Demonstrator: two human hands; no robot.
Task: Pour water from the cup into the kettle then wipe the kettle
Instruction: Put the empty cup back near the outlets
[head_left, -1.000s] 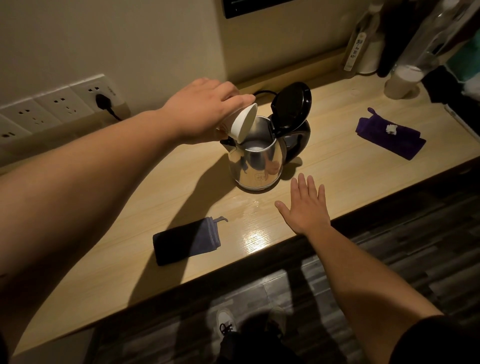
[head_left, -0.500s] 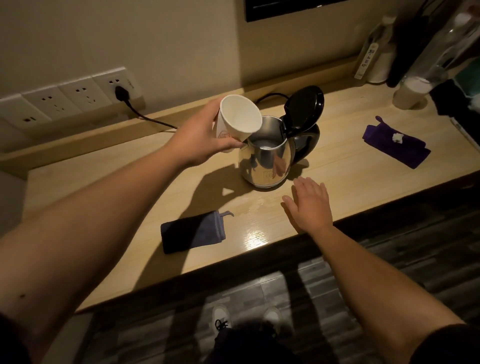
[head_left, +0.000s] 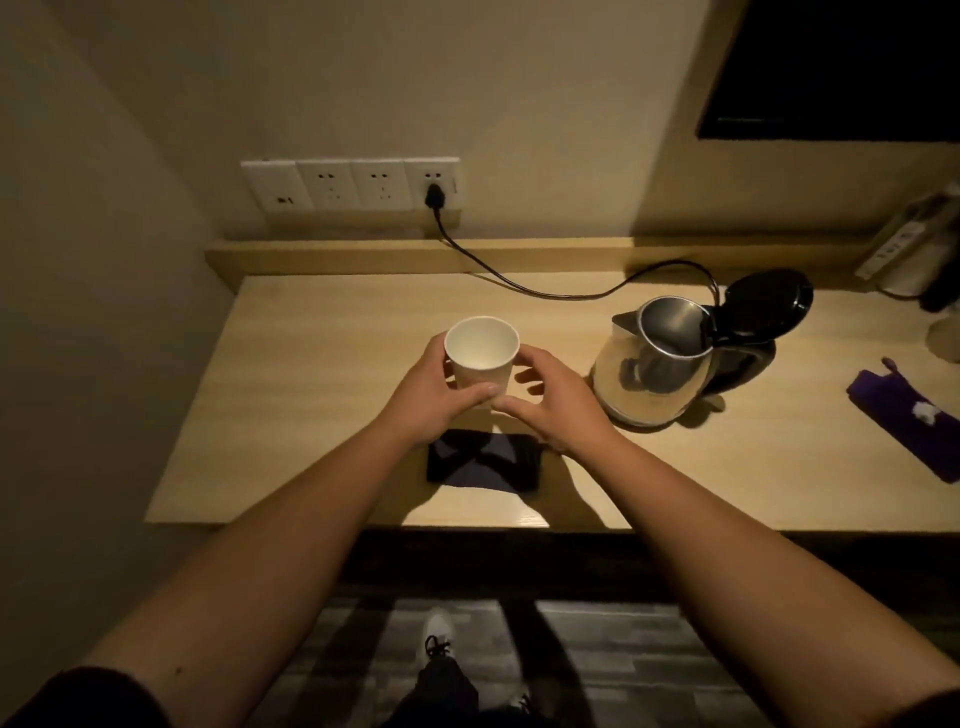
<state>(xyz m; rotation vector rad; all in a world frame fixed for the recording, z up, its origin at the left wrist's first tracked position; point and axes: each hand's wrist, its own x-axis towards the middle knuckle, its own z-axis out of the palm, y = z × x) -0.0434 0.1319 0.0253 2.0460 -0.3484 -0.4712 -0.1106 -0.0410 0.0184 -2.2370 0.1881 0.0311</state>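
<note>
Change: paper cup (head_left: 482, 354), tipped over the kettle a second ago, now upright and carried away to the kettle's 9 o'clock; inside looks empty.
Meaning: pour judged done; wiping comes next.
Left hand (head_left: 434, 396): fingers wrapped round the cup.
Right hand (head_left: 555, 401): off the desk (head_left: 322, 374), fingers loosely curled beside the cup; contact uncertain.
Kettle (head_left: 655, 370): steel, lid (head_left: 769, 306) open, at 3 o'clock of the hands.
Cloths: dark cloth (head_left: 485, 462) at 6 o'clock, partly under the wrists; purple cloth (head_left: 906, 423) at far 3 o'clock.
Unclear: water level, dim light; cup base hidden.
</note>
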